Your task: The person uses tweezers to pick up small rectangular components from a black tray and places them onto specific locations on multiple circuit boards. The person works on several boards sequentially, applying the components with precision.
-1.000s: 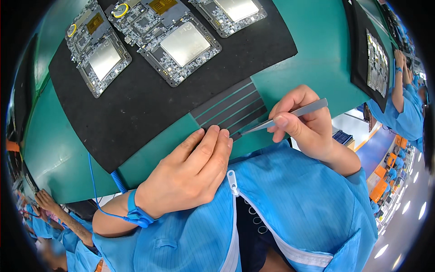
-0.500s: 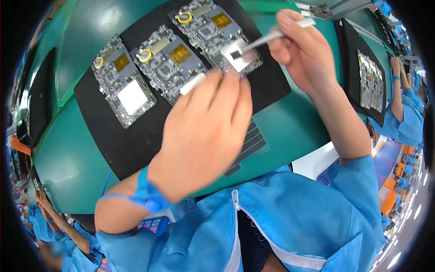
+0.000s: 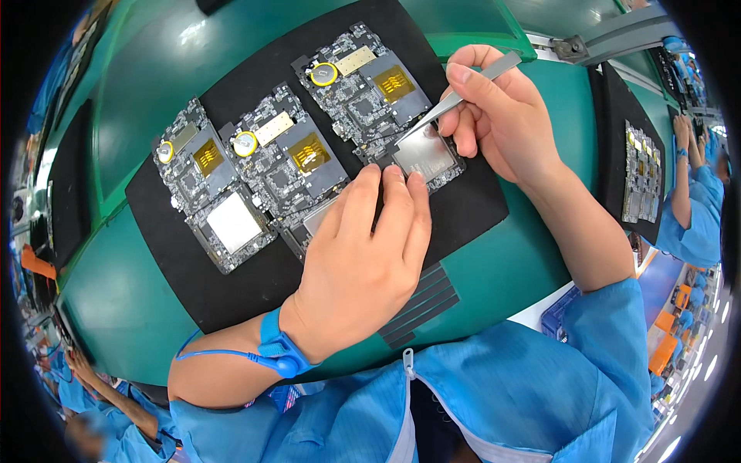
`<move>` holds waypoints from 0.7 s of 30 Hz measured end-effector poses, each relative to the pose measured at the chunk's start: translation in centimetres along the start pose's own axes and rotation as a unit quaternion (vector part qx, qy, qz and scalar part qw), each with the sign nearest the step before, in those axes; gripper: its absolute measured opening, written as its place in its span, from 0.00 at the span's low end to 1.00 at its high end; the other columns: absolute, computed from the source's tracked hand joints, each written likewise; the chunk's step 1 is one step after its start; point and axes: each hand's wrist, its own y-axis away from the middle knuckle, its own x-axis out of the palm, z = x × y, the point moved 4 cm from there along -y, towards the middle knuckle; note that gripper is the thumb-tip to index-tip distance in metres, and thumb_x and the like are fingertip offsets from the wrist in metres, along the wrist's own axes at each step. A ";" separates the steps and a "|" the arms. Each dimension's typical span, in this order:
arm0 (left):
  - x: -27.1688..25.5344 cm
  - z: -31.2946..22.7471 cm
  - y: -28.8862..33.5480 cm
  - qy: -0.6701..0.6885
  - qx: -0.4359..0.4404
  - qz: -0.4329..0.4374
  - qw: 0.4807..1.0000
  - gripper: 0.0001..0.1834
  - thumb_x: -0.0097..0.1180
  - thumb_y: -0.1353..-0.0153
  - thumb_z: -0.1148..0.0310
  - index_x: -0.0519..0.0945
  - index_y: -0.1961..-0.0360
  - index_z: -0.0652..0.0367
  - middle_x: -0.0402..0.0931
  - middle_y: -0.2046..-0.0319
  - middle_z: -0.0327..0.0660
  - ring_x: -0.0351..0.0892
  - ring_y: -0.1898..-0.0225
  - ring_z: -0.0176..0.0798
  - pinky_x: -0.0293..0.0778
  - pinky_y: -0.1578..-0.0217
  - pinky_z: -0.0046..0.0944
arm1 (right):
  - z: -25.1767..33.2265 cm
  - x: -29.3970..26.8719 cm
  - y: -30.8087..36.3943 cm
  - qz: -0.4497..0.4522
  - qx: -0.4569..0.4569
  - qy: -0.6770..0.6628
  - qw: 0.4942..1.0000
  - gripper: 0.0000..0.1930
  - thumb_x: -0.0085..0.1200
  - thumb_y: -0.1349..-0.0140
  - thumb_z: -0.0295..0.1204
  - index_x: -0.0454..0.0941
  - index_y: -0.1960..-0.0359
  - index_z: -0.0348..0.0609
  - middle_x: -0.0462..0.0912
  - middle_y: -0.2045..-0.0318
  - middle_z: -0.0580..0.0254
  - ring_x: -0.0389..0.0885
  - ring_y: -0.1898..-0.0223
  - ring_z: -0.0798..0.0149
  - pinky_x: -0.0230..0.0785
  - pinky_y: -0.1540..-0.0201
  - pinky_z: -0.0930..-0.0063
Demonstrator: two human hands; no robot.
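Three circuit boards lie side by side, each with a round yellow-rimmed coin cell and an amber film patch. My right hand (image 3: 502, 108) pinches a pair of metal tweezers (image 3: 471, 91). The tweezers' tips reach the upper left edge of the silver metal plate (image 3: 426, 154) on the right circuit board (image 3: 359, 104). My left hand (image 3: 363, 239) is open, palm down, its fingertips at the lower edge of that board. Its thumb is hidden. Partly under this hand is the middle circuit board (image 3: 282, 158). Farther left, the left circuit board (image 3: 189, 181) bears a bright white square (image 3: 234, 221).
The boards rest on a black mat (image 3: 185, 266) over a green bench top (image 3: 108, 285). A blue wrist strap (image 3: 282, 351) with a cord is on my left wrist. More boards (image 3: 642, 174) lie on another black mat at right. Co-workers in blue sit on both sides.
The tweezers have shifted down onto the plate's upper left edge. The pale square with a dark patch seen there before now shows as bare silver. All the boards sit lower in the view.
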 end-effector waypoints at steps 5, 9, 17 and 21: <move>0.4 -0.1 -0.1 -0.004 0.004 -0.008 1.000 0.22 0.61 0.54 0.72 0.78 0.55 0.70 0.75 0.58 0.51 0.73 0.56 0.50 0.74 0.60 0.40 | 0.0 -0.1 -0.2 -0.006 0.001 0.011 1.000 0.12 0.50 0.35 0.34 0.67 0.58 0.38 0.79 0.81 0.57 0.76 0.86 0.74 0.65 0.84 0.84; 0.2 -0.2 -0.2 -0.004 0.006 -0.009 1.000 0.21 0.60 0.53 0.73 0.78 0.56 0.70 0.75 0.58 0.51 0.74 0.56 0.50 0.74 0.60 0.40 | 0.0 -0.2 -0.4 0.005 0.005 0.005 1.000 0.12 0.50 0.35 0.34 0.67 0.58 0.39 0.79 0.81 0.56 0.76 0.87 0.74 0.65 0.85 0.85; 0.3 -0.3 -0.1 0.001 -0.004 -0.004 1.000 0.20 0.60 0.52 0.73 0.78 0.56 0.71 0.74 0.57 0.52 0.73 0.55 0.51 0.74 0.59 0.41 | -0.2 -0.1 -0.6 0.016 0.009 0.000 1.000 0.11 0.50 0.35 0.33 0.67 0.59 0.39 0.79 0.81 0.58 0.76 0.87 0.74 0.65 0.85 0.86; 0.2 -0.2 -0.2 0.043 -0.026 -0.005 0.999 0.20 0.60 0.53 0.74 0.77 0.56 0.70 0.71 0.54 0.54 0.73 0.55 0.53 0.74 0.58 0.43 | -0.1 -0.3 -0.6 0.020 0.007 0.001 1.000 0.12 0.50 0.35 0.33 0.67 0.58 0.39 0.79 0.81 0.59 0.77 0.86 0.74 0.65 0.85 0.85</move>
